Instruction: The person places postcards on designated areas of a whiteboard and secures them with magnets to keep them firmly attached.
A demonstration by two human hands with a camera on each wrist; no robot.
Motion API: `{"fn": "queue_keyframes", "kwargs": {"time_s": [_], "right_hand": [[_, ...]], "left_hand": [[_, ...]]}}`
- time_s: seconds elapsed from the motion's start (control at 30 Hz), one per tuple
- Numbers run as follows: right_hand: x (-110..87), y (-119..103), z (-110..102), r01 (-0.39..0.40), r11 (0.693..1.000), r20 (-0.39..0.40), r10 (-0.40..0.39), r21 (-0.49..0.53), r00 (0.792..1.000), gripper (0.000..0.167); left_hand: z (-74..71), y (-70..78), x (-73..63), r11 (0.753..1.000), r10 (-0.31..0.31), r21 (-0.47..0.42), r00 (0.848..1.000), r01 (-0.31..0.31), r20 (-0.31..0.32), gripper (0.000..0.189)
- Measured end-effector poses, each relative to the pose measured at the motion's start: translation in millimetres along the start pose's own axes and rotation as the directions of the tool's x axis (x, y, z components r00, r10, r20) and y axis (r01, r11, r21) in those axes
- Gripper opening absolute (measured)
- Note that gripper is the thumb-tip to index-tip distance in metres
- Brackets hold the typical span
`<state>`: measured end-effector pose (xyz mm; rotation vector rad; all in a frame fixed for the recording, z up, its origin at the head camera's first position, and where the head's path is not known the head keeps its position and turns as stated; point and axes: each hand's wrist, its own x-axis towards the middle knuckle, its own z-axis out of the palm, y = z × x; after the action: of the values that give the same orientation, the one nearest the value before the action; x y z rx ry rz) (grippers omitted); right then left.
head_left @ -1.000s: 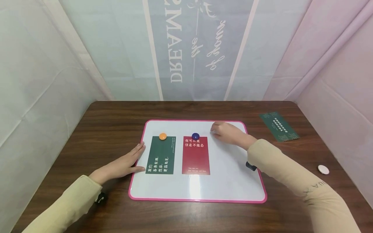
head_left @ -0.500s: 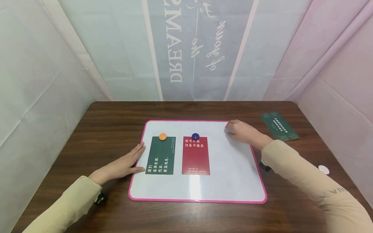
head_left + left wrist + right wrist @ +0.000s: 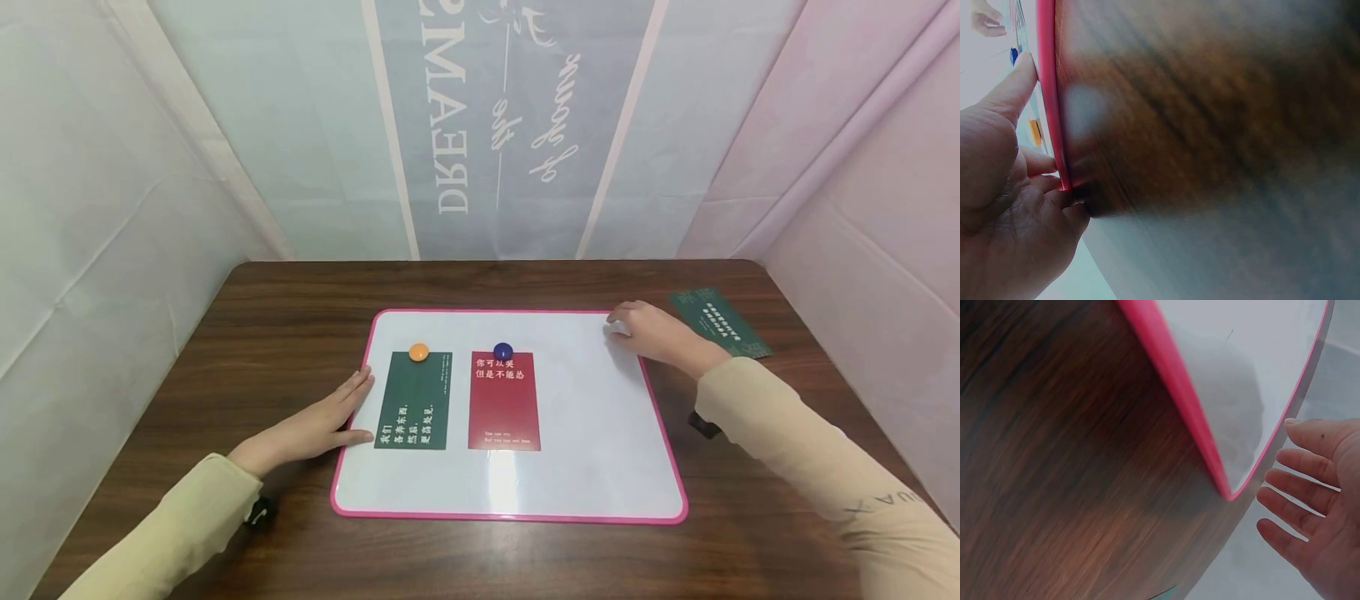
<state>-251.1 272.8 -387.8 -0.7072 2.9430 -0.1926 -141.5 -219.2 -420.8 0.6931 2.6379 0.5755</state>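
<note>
A whiteboard (image 3: pixel 600 467) with a pink rim lies flat on the table. My left hand (image 3: pixel 318 425) rests on its left edge, fingers straight and thumb spread, as the left wrist view also shows. Beside it on the board is a green card (image 3: pixel 414 404) with an orange round magnet (image 3: pixel 418 352) at its top. A red card (image 3: pixel 504 408) to the right has a dark blue magnet (image 3: pixel 503 352) on its top edge. Over the board's far right corner is my right hand (image 3: pixel 652 332); in the right wrist view its loosely bent fingers (image 3: pixel 1300 487) hold nothing.
Another green card (image 3: pixel 723 321) lies on the brown wooden table (image 3: pixel 247 333), just beyond my right hand. Fabric curtains (image 3: pixel 322 167) with lettering stand behind the table and along both sides.
My right hand has moved right across the board to its far right corner. The white disc on the right of the table is now hidden behind the right sleeve. My left hand has not moved.
</note>
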Motion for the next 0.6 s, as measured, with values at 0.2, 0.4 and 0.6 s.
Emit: {"fn": "queue_keyframes", "kwargs": {"time_s": [0.2,0.4,0.6], "right_hand": [[-6.0,10.7,-3.6,0.009,1.000,-0.034,-0.009,0.002,0.999,0.028],[-9.6,22.3,-3.8,-0.006,1.000,-0.053,0.006,0.010,0.999,0.030],[-14.3,34.6,-4.9,-0.045,0.999,-0.036,0.045,0.008,0.998,0.033]], "left_hand": [[-0.1,-0.1,0.2,1.000,-0.002,-0.002,1.000,0.002,0.002,0.092],[-0.6,0.5,-0.4,1.000,-0.002,-0.006,1.000,0.002,0.005,0.092],[-1.4,2.0,-1.1,1.000,0.001,-0.016,1.000,-0.001,0.007,0.091]]}}
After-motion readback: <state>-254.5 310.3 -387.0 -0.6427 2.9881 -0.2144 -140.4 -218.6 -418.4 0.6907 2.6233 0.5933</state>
